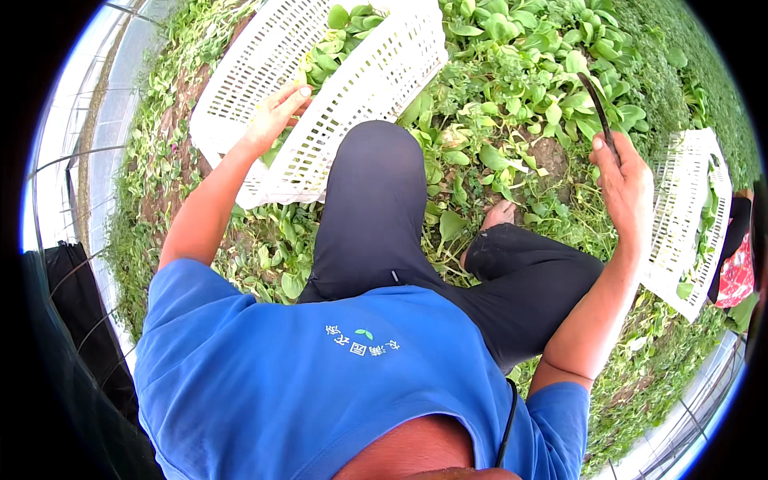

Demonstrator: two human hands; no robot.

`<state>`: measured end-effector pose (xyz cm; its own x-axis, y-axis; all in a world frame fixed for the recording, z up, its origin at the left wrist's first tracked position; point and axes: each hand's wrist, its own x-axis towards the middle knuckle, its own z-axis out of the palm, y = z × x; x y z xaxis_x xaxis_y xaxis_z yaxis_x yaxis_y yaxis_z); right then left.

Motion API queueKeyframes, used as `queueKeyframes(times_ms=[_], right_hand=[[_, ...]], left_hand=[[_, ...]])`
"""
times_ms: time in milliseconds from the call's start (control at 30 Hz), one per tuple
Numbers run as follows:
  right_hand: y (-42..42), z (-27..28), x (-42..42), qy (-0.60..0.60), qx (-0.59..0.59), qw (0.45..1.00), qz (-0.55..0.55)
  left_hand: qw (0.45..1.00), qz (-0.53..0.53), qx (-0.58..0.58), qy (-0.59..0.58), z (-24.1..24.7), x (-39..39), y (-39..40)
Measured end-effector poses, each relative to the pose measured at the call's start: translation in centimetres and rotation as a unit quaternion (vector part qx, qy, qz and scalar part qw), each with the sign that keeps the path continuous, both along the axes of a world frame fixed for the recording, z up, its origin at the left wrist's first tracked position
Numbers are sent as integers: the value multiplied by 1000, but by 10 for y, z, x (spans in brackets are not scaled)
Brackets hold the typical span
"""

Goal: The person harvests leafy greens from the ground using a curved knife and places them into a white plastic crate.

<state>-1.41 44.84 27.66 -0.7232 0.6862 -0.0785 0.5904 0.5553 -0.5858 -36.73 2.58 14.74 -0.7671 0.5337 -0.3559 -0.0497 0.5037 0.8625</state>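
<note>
My left hand (pixel 277 117) reaches over the inside of a white slatted plastic crate (pixel 366 90), fingers apart and nothing visible in them. Past its fingertips, cut leafy greens (pixel 330 60) lie in the crate; a few leaves also show under the wrist. The crate stands tilted across the view, its near wall beside my bent knee (pixel 378 162). On the other side, my right hand (pixel 625 180) is closed around a dark, narrow, curved blade, apparently a sickle (pixel 595 105). Its tip points up and left, above the growing greens.
Broad-leaved greens (pixel 510 36) grow ahead, with loose leaves and bare soil (pixel 547 157) nearer my bare foot (pixel 499 215). A second white crate (pixel 681 210) holding greens stands at right, next to another person's red patterned clothing (pixel 737 273). Plastic sheeting (pixel 114 114) edges the left.
</note>
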Motion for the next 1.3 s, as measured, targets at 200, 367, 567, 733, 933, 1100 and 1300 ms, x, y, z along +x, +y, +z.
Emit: queueKeyframes(times_ms=[200,367,567,733,933,1100,1300], right_hand=[[10,2,28,35,60,997,18],[9,12,45,50,51,997,13],[20,16,62,60,64,996,8],[30,12,61,89,41,995,3],[36,6,55,97,-23,995,-17],[44,2,65,77,-42,994,-66],[66,-5,100,68,-45,987,-135]], left_hand=[[959,-74,-218,164,14,58,42],[950,16,-203,235,-28,97,22],[957,113,-87,252,-28,122,3],[948,171,-37,266,-69,87,-23],[899,165,-278,297,-60,51,49],[892,145,-328,274,-25,53,92],[795,-54,22,603,-54,129,84]])
